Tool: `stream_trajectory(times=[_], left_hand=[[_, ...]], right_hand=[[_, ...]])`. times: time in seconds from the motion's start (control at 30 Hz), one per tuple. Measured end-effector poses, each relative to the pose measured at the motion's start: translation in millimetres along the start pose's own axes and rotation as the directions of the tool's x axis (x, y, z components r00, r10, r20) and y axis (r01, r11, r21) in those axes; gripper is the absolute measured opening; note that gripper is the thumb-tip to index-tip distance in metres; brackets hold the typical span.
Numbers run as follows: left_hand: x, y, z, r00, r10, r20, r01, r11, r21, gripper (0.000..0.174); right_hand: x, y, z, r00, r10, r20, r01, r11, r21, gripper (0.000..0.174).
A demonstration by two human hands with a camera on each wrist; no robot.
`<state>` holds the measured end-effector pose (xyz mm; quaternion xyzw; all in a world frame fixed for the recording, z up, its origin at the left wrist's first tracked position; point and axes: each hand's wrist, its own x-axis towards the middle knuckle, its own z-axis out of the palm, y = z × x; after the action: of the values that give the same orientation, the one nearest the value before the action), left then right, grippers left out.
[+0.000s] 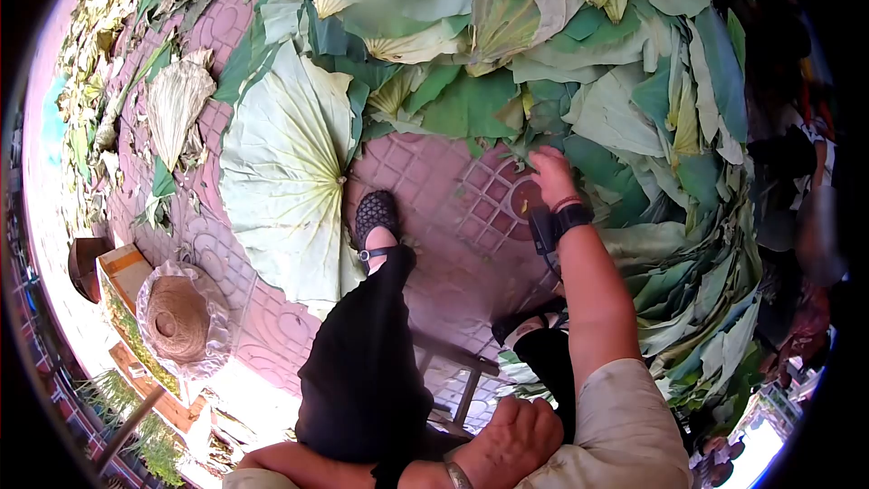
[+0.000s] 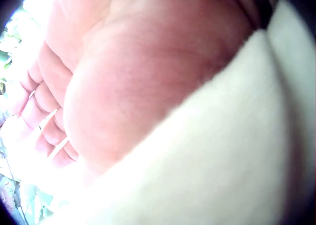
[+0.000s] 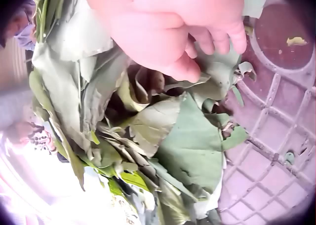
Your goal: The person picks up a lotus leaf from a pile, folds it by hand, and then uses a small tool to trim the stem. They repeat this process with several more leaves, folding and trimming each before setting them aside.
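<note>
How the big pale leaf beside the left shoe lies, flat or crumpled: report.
Flat: the pale leaf shows one broad face, veins fanning from its edge. Whether it's doubled, cannot tell.

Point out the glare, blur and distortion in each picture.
Head: fisheye curvature, black corners, white glare near the straw hat; left wrist: left hand blurred up close, its fingers partly washed out; right wrist: lower left burnt white, the leaves beside it better defined.
</note>
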<state>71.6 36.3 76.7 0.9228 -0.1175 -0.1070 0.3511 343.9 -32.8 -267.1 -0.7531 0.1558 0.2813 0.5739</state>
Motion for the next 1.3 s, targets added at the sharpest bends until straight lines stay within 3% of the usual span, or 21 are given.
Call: stream_trajectory(times=[0.07,0.13,0.2,0.27,0.33,0.43,0.47,0.53,0.63,0.7,0.77,0.83,0.87,0.93,1.0,1.1,1.13,1.17,1.2,1.23,1.3], left_hand=[[-5.7,-3.0,24.3,0.999,0.025,-0.028,-0.023,0.998,0.062,0.026],[-4.2,-7.3,19.1,1.000,0.023,0.002,-0.023,0.996,0.083,0.027],[-2.3,-8.3,17.2,1.000,0.023,0.015,-0.025,0.994,0.102,0.028],[-0.4,-7.7,17.9,1.000,0.025,0.016,-0.027,0.991,0.129,0.030],[0.1,-7.8,21.6,0.999,0.025,-0.032,-0.021,0.992,0.127,0.031],[6.8,-7.4,-6.0,0.999,-0.025,0.023,0.024,0.999,0.044,0.024],[9.1,-6.8,-15.5,0.997,-0.051,0.063,0.051,0.999,-0.001,0.021],[3.6,-7.0,10.5,1.000,-0.003,0.015,0.002,0.995,0.099,0.029],[0.1,-4.8,26.5,1.000,0.020,-0.011,-0.018,0.986,0.166,0.032],[3.2,-6.3,16.9,0.999,-0.015,0.049,0.009,0.993,0.118,0.028],[11.9,-5.3,-11.3,0.983,-0.071,0.167,0.073,0.997,-0.001,0.023],[14.2,-5.0,-10.8,0.982,-0.080,0.172,0.083,0.996,-0.012,0.023],[15.4,-4.6,-10.4,0.981,-0.082,0.177,0.087,0.996,-0.017,0.023],[17.4,-5.8,-11.1,0.988,-0.085,0.132,0.091,0.995,-0.041,0.022],[19.2,-5.5,-10.8,0.989,-0.091,0.119,0.098,0.993,-0.061,0.022],[22.3,-4.7,-8.8,0.984,-0.088,0.152,0.101,0.992,-0.078,0.022],[23.2,-4.7,-8.8,0.982,-0.083,0.170,0.097,0.992,-0.078,0.022],[23.9,-4.8,-8.9,0.979,-0.078,0.188,0.094,0.993,-0.077,0.022],[24.2,-4.6,-8.5,0.979,-0.076,0.191,0.093,0.992,-0.080,0.023],[24.1,-4.7,-7.7,0.979,-0.075,0.191,0.092,0.992,-0.083,0.024],[24.6,-5.4,-8.0,0.982,-0.070,0.174,0.081,0.995,-0.053,0.026]], right_hand=[[21.9,24.1,0.3,0.987,-0.007,-0.161,-0.020,0.986,-0.163,0.049],[37.5,38.1,6.5,0.967,0.194,-0.164,-0.176,0.977,0.120,0.050],[52.5,45.8,7.6,0.916,0.383,-0.122,-0.312,0.869,0.385,0.052],[67.7,49.8,6.8,0.841,0.541,-0.035,-0.407,0.673,0.618,0.053],[76.8,46.8,6.8,0.708,0.680,0.191,-0.514,0.311,0.799,0.058],[58.7,37.7,12.6,0.751,0.630,0.197,-0.500,0.350,0.792,0.054],[56.2,34.6,15.8,0.740,0.643,0.198,-0.481,0.300,0.824,0.050],[53.4,33.3,15.7,0.713,0.674,0.195,-0.434,0.205,0.877,0.042],[47.2,32.7,20.1,0.851,0.445,0.279,-0.436,0.302,0.848,0.033],[54.6,38.5,25.4,0.930,0.248,0.273,-0.349,0.356,0.867,0.033],[59.9,41.0,29.5,0.955,0.096,0.280,-0.296,0.372,0.880,0.034],[55.3,29.6,29.5,0.953,0.001,0.303,-0.282,0.367,0.887,0.037],[52.1,20.9,28.7,0.945,0.014,0.327,-0.318,0.278,0.906,0.036],[58.6,19.8,28.8,0.950,-0.206,0.235,-0.017,0.717,0.696,0.038],[73.5,26.9,27.5,0.913,-0.305,0.272,0.150,0.869,0.471,0.041],[98.5,42.0,27.5,0.886,-0.251,0.389,0.114,0.933,0.341,0.047],[88.4,27.2,25.2,0.905,-0.108,0.411,0.208,0.956,-0.207,0.046],[77.6,11.6,20.7,0.946,-0.003,0.324,0.239,0.682,-0.692,0.047],[63.4,-8.1,17.2,0.968,0.102,0.231,0.209,0.193,-0.959,0.047],[58.5,-5.5,16.1,0.974,0.101,0.203,0.197,0.073,-0.978,0.047],[59.4,7.9,12.9,0.970,-0.082,0.228,0.241,0.233,-0.942,0.047]])
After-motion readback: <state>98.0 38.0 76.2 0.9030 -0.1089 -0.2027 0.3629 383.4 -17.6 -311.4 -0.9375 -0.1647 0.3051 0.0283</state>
